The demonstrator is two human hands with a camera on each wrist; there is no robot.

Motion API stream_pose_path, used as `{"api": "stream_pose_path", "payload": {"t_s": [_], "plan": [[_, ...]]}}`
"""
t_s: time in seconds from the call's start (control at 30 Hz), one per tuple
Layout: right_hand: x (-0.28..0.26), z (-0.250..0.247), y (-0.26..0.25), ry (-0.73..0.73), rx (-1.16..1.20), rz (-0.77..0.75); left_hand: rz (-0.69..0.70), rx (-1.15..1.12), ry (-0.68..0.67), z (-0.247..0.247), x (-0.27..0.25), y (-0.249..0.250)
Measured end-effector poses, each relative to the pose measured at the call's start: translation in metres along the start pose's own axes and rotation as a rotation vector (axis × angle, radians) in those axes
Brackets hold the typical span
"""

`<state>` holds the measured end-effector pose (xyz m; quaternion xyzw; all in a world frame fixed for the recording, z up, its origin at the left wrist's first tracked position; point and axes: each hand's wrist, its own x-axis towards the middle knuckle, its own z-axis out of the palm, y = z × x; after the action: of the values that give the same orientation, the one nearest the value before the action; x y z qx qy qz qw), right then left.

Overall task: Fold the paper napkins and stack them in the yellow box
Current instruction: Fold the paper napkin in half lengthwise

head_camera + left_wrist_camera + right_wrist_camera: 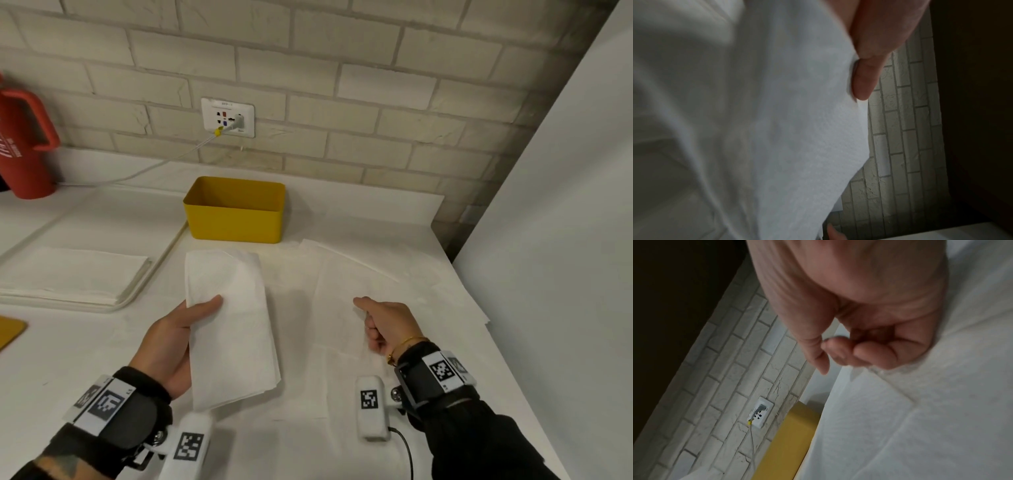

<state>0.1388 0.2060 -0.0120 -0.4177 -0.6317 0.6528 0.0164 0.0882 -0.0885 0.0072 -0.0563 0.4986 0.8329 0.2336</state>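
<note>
While left hand (171, 346) grips folded napkin (229, 325), right hand (387, 325) is curled.
Right holds nothing; yellow box (236, 219) stands behind on surface (342, 428).

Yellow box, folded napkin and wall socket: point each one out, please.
yellow box (236, 222), head view, front wall.
folded napkin (236, 329), head view, middle of its top face.
wall socket (227, 117), head view, centre of the plate.

It looks like a utility corner or test room: a white counter (102, 342) runs along a pale brick wall (342, 85) with a socket (227, 117) at upper centre, and a red extinguisher (24, 144) stands at far left.
</note>
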Motion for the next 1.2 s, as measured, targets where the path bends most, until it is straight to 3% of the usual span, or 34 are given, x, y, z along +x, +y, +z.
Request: {"api": "stream_pose_path", "payload": {"t_s": [0.23, 0.43, 0.63, 0.77, 0.87, 1.0, 1.13, 1.2], "plan": [[0.008, -0.001, -0.010, 0.149, -0.173, -0.268, -0.008, 0.007, 0.020, -0.004, -0.004, -0.001], [-0.002, -0.039, -0.016, 0.010, -0.062, -0.238, -0.016, 0.022, 0.038, -0.007, -0.005, -0.001], [-0.004, -0.067, -0.008, -0.109, -0.132, -0.085, -0.053, 0.029, 0.017, -0.003, 0.000, -0.010], [0.000, -0.062, -0.011, -0.050, -0.238, -0.124, -0.063, 0.041, -0.004, 0.002, 0.002, -0.013], [0.001, -0.056, -0.026, 0.029, -0.405, -0.265, -0.056, 0.043, -0.003, 0.001, 0.004, -0.012], [-0.016, -0.027, -0.046, -0.139, -0.426, -0.465, -0.049, 0.026, 0.018, -0.003, 0.007, -0.010], [-0.025, 0.011, -0.041, -0.389, -0.431, -0.397, -0.039, 0.019, 0.029, -0.004, 0.005, -0.008], [-0.015, 0.017, -0.034, -0.347, -0.363, -0.338, -0.037, 0.010, 0.035, -0.005, 0.003, -0.005]]}}
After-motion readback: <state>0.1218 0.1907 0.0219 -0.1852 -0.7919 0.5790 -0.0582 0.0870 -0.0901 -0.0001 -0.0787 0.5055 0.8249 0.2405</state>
